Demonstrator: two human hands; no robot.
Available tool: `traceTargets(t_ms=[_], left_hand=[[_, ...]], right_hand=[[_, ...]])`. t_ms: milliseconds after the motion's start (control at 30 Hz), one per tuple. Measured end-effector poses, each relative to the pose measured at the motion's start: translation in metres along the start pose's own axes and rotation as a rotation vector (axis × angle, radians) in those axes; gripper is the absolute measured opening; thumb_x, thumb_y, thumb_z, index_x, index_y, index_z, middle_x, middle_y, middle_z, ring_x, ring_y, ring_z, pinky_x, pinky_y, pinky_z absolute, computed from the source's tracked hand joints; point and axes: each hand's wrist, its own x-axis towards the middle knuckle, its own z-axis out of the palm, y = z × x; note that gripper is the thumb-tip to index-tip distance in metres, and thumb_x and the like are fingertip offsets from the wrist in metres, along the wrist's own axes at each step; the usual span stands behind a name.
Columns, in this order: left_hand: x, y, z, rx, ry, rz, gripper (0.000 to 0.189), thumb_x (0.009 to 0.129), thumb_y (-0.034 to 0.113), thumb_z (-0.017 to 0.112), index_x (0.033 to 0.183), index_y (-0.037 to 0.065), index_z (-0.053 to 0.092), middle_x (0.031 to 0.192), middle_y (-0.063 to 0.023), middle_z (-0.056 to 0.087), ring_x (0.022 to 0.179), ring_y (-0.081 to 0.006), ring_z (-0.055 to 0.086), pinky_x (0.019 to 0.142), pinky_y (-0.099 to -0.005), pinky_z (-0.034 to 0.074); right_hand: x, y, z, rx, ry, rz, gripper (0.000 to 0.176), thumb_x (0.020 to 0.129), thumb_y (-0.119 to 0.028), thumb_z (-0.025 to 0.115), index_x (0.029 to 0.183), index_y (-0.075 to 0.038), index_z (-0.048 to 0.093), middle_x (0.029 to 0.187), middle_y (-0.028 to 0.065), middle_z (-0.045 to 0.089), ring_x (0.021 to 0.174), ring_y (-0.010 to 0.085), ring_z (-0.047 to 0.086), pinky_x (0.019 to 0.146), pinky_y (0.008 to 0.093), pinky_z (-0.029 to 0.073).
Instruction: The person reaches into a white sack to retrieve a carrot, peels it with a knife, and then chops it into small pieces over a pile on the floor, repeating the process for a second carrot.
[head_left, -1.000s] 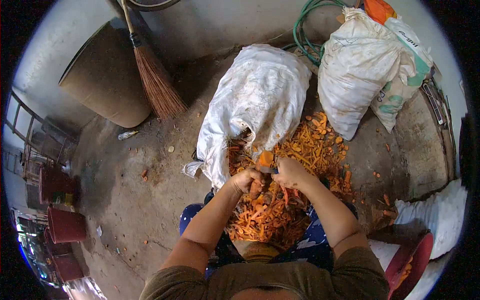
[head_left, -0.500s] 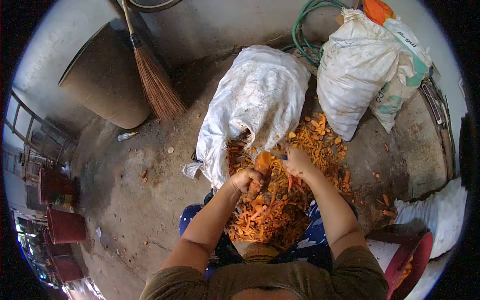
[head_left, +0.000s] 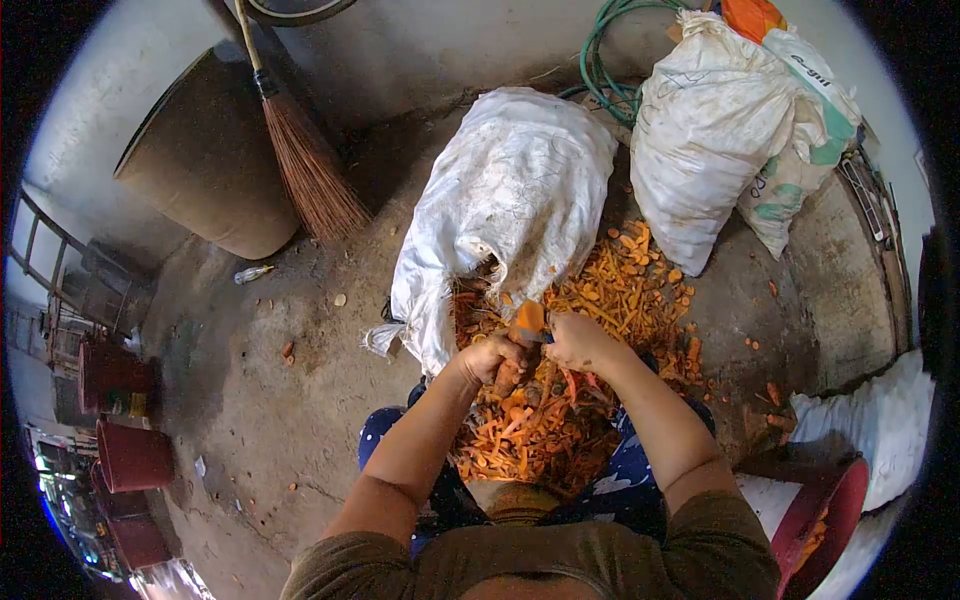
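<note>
My left hand is closed around the lower part of a thick carrot, which points away from me with bright orange flesh bared at its upper end. My right hand is closed on what looks like a small knife, mostly hidden by the fingers, its blade against the carrot. Both hands are close together over a pile of orange peelings and cut pieces between my knees. Just beyond, a large white woven sack lies with its torn opening towards the hands.
Two full sacks lean at the back right beside a green hose. A broom and a big brown bin stand back left. Red buckets are at left; a red tub with orange pieces is at right.
My right hand has moved left and down, bringing the knife from beyond the carrot's right side onto it. My left hand keeps its hold on the carrot.
</note>
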Motion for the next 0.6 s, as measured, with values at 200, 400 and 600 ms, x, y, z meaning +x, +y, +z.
traceTargets(t_ms=[200,400,600], left_hand=[[-0.010,0.006,0.014,0.015,-0.061,0.009,0.033,0.065,-0.004,0.053,0.098,-0.003,0.053,0.068,-0.0131,0.059,0.059,-0.0199,0.058,0.054,-0.0298,0.049],[-0.008,0.000,0.001,-0.027,0.021,-0.035,0.042,0.064,-0.004,0.054,0.105,-0.002,0.049,0.069,-0.0106,0.059,0.056,-0.0181,0.058,0.050,-0.0290,0.050],[-0.017,0.018,0.019,-0.048,0.045,0.038,0.009,0.066,0.004,0.053,0.075,0.000,0.054,0.062,-0.0075,0.053,0.049,-0.0180,0.052,0.046,-0.0275,0.043]], right_hand=[[0.012,0.016,-0.003,-0.073,0.148,0.171,0.031,0.074,-0.021,0.058,0.089,0.005,0.052,0.077,0.0184,0.056,0.072,0.0299,0.057,0.064,0.0409,0.045],[0.008,0.011,-0.029,0.028,0.165,0.322,0.039,0.079,-0.019,0.055,0.108,0.006,0.051,0.084,0.0190,0.058,0.071,0.0281,0.058,0.064,0.0405,0.045],[0.013,0.028,-0.004,0.619,0.211,-0.379,0.050,0.067,0.000,0.050,0.117,-0.002,0.048,0.113,0.0092,0.056,0.093,0.0200,0.056,0.082,0.0340,0.042]])
